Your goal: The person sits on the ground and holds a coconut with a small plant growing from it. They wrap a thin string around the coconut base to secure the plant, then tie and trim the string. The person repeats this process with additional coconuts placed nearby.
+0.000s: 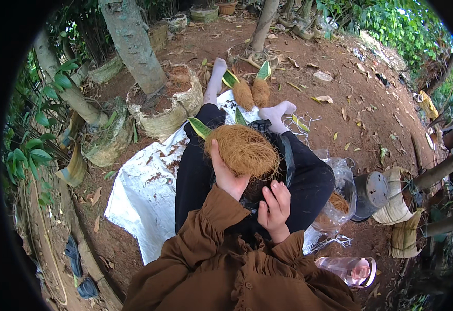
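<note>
My left hand point(227, 173) is wrapped round the near left side of a brown coconut-fibre ball point(244, 150), holding it up over my lap. A green, yellow-edged snake plant leaf point(199, 128) sticks out of its far left end. Just below the ball's near right edge is my right hand point(276, 207), apart from it, with bent fingers drawn in. Whatever lies between those fingertips, perhaps a thin strand, is too small to make out. Behind the ball, a black plastic bag point(289, 158) lies between my legs, partly hidden. Dark loose material shows under the ball.
Two fibre-wrapped snake plants point(243, 96) lie beyond my feet. A white woven sheet point(143, 197) spreads beneath me. To the right are a clear bag of fibre point(339, 203), a dark pot point(370, 196) and a pink clear bottle point(348, 270). A sack-potted tree point(167, 116) stands far left.
</note>
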{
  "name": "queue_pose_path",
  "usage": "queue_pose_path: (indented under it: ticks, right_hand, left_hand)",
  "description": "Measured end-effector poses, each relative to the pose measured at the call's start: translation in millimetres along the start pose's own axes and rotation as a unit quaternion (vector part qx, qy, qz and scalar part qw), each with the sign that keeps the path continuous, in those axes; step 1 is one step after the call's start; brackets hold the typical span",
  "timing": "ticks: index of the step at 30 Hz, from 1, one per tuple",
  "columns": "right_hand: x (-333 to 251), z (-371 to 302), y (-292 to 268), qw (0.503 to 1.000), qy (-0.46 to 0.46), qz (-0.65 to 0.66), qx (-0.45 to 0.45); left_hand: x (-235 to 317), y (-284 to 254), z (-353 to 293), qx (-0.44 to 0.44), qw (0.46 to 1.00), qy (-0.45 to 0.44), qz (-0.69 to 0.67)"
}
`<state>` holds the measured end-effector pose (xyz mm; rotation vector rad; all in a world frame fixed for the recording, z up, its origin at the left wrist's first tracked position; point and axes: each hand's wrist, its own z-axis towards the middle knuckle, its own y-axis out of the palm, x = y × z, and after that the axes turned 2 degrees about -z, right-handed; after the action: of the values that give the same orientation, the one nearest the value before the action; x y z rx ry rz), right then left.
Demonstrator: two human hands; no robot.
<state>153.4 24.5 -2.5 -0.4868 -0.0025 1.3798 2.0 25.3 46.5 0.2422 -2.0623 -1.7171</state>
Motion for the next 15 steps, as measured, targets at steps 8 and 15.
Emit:
queue_pose_path:
  ticks: [8, 15]
  right_hand:
    - [23, 34, 21, 0.997, -0.036, 0.004, -0.071]
    - [17, 59, 23, 0.998, 0.029, 0.046, -0.016]
  left_hand:
    - [-10, 12, -22, -0.007, 0.997, 0.018, 0.069]
    - [-23, -5, -16, -0.061, 0.993, 0.035, 0.091]
